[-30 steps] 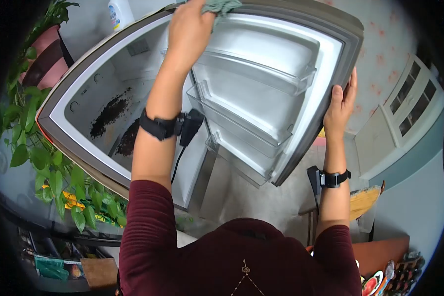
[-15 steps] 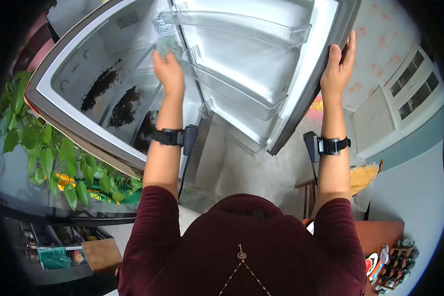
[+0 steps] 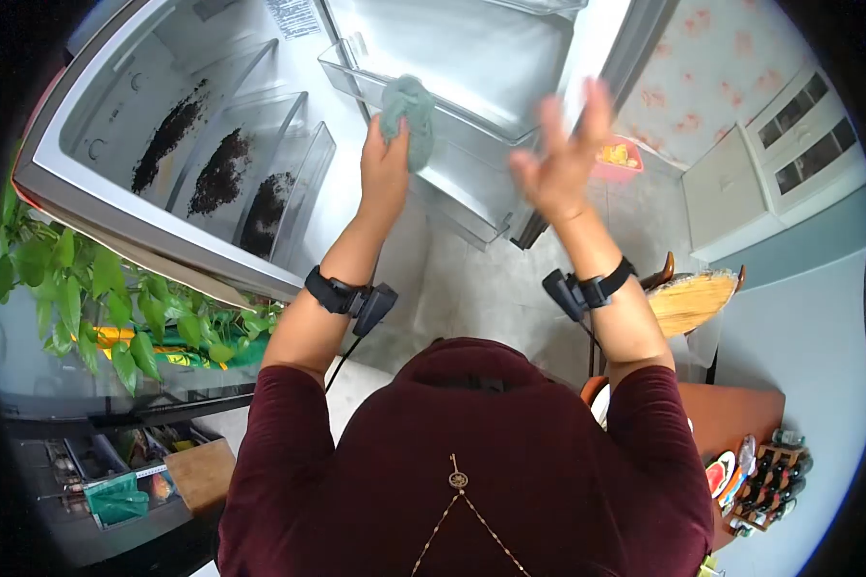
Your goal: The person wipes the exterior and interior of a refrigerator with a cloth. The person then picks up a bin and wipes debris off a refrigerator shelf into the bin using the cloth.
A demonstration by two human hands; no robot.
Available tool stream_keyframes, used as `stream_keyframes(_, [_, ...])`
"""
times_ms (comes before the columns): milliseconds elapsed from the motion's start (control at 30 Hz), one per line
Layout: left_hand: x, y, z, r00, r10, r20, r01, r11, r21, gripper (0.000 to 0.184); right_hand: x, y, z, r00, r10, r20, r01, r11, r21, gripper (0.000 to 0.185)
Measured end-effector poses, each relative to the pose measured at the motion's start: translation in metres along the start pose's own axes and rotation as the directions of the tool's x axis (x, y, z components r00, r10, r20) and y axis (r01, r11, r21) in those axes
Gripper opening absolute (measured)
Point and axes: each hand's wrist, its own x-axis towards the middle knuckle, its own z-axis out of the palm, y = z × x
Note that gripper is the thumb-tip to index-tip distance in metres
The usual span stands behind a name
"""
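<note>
A grey-green cloth (image 3: 409, 120) is gripped in my left hand (image 3: 386, 163), in front of a clear door shelf. The fridge door (image 3: 471, 48) stands wide open, with transparent shelves (image 3: 481, 117) along its inner side. My right hand (image 3: 560, 163), fingers spread and slightly blurred, is held up by the door's lower outer corner and holds nothing. To the left is the fridge compartment (image 3: 111, 91), where dark crumbly dirt (image 3: 219, 171) lies in patches on several clear shelves. A printed label (image 3: 293, 16) sits on its inner wall.
Leafy plants (image 3: 87, 279) hang beside the fridge at left. On the floor beyond my right hand is a pink bin (image 3: 621, 159). A white cabinet (image 3: 726, 188), a wooden chair (image 3: 693, 300) and a red-brown table (image 3: 736, 423) with a bottle rack (image 3: 775, 481) stand at right.
My left hand has moved the cloth from the fridge's inner edge rightward to the door shelf. My right hand has left the door's edge and come inward and down. The view has shifted slightly.
</note>
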Motion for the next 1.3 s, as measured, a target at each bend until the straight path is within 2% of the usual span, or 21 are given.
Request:
stream_keyframes(67, [-0.012, -0.024, -0.002, 0.975, -0.216, -0.058, 0.196, 0.951, -0.238, 0.026, -0.017, -0.031, 0.001, 0.967, -0.118, 0.225, 0.088, 0.987, 0.137, 0.058])
stream_keyframes(100, [-0.015, -0.032, -0.006, 0.974, -0.221, -0.057, 0.202, 0.950, -0.238, 0.026, -0.027, -0.042, 0.004, 0.928, -0.188, 0.322, 0.120, 0.968, 0.220, 0.058])
stream_keyframes(133, [-0.017, -0.041, -0.012, 0.946, -0.316, -0.068, 0.280, 0.907, -0.314, 0.029, -0.038, -0.048, 0.009, 0.927, -0.184, 0.327, 0.115, 0.969, 0.221, 0.058])
stream_keyframes(200, [-0.023, -0.062, -0.025, 0.906, -0.417, -0.076, 0.358, 0.849, -0.389, 0.032, -0.065, -0.060, 0.017, 0.733, -0.282, 0.619, -0.060, 0.879, 0.473, 0.056])
stream_keyframes(333, [-0.048, -0.086, -0.035, 0.772, -0.636, -0.008, 0.596, 0.727, -0.340, 0.035, -0.108, -0.078, 0.022, 0.628, -0.108, 0.771, -0.251, 0.909, 0.332, 0.062])
stream_keyframes(400, [-0.070, -0.085, -0.027, 0.702, -0.711, 0.041, 0.686, 0.659, -0.308, 0.037, -0.124, -0.084, 0.025, 0.503, 0.227, 0.834, -0.667, 0.716, 0.207, 0.065])
stream_keyframes(500, [-0.091, -0.093, -0.018, 0.613, -0.779, 0.132, 0.771, 0.552, -0.319, 0.040, -0.146, -0.081, 0.041, 0.420, 0.287, 0.861, -0.741, 0.656, 0.143, 0.065])
stream_keyframes(533, [-0.096, -0.109, -0.019, 0.622, -0.736, 0.268, 0.772, 0.520, -0.364, 0.043, -0.148, -0.078, 0.044, 0.414, 0.280, 0.867, -0.745, 0.651, 0.145, 0.065])
stream_keyframes(567, [-0.102, -0.124, -0.023, 0.627, -0.671, 0.396, 0.775, 0.484, -0.406, 0.046, -0.150, -0.075, 0.046, 0.335, 0.268, 0.903, -0.784, 0.612, 0.109, 0.066])
stream_keyframes(600, [-0.104, -0.123, -0.026, 0.627, -0.676, 0.387, 0.774, 0.481, -0.413, 0.046, -0.151, -0.071, 0.047, 0.256, 0.252, 0.933, -0.817, 0.573, 0.069, 0.069])
stream_keyframes(667, [-0.107, -0.120, -0.034, 0.577, -0.664, 0.475, 0.799, 0.339, -0.497, 0.047, -0.153, -0.063, 0.047, 0.270, 0.201, 0.942, -0.821, 0.559, 0.117, 0.067])
stream_keyframes(700, [-0.108, -0.115, -0.038, 0.581, -0.669, 0.464, 0.794, 0.338, -0.506, 0.047, -0.154, -0.060, 0.046, 0.289, 0.159, 0.944, -0.824, 0.543, 0.161, 0.065])
stream_keyframes(733, [-0.109, -0.108, -0.041, 0.552, -0.743, 0.379, 0.816, 0.390, -0.426, 0.047, -0.156, -0.059, 0.045, 0.286, 0.145, 0.947, -0.826, 0.539, 0.167, 0.065])
stream_keyframes(800, [-0.114, -0.105, -0.055, 0.525, -0.807, 0.270, 0.835, 0.428, -0.345, 0.046, -0.158, -0.058, 0.043, 0.401, 0.073, 0.913, -0.541, 0.823, 0.172, 0.062])
stream_keyframes(833, [-0.116, -0.108, -0.068, 0.573, -0.791, 0.213, 0.818, 0.539, -0.201, 0.044, -0.158, -0.055, 0.041, 0.446, -0.022, 0.895, -0.397, 0.891, 0.219, 0.052])
stream_keyframes(867, [-0.119, -0.112, -0.080, 0.624, -0.764, 0.165, 0.779, 0.626, -0.045, 0.042, -0.165, -0.049, 0.041, 0.445, -0.033, 0.895, -0.398, 0.888, 0.230, 0.052])
stream_keyframes(933, [-0.126, -0.119, -0.103, 0.620, -0.779, 0.091, 0.784, 0.617, -0.064, 0.040, -0.180, -0.039, 0.041, 0.256, -0.290, 0.922, -0.119, 0.937, 0.328, 0.037])
stream_keyframes(1033, [-0.138, -0.117, -0.127, 0.609, -0.793, -0.021, 0.789, 0.608, -0.086, 0.037, -0.190, -0.040, 0.034, 0.168, -0.348, 0.922, -0.080, 0.928, 0.365, 0.032])
stream_keyframes(1167, [-0.157, -0.117, -0.152, 0.574, -0.808, -0.129, 0.797, 0.588, -0.136, 0.030, -0.186, -0.032, 0.035, 0.194, -0.337, 0.921, -0.108, 0.926, 0.362, 0.031])
stream_keyframes(1233, [-0.166, -0.111, -0.158, 0.570, -0.801, -0.181, 0.790, 0.596, -0.145, 0.028, -0.176, -0.030, 0.040, -0.059, -0.263, 0.963, -0.171, 0.953, 0.250, 0.031])
stream_keyframes(1300, [-0.175, -0.106, -0.167, 0.567, -0.787, -0.242, 0.780, 0.608, -0.150, 0.026, -0.178, -0.032, 0.043, -0.050, -0.249, 0.967, -0.169, 0.957, 0.237, 0.030])
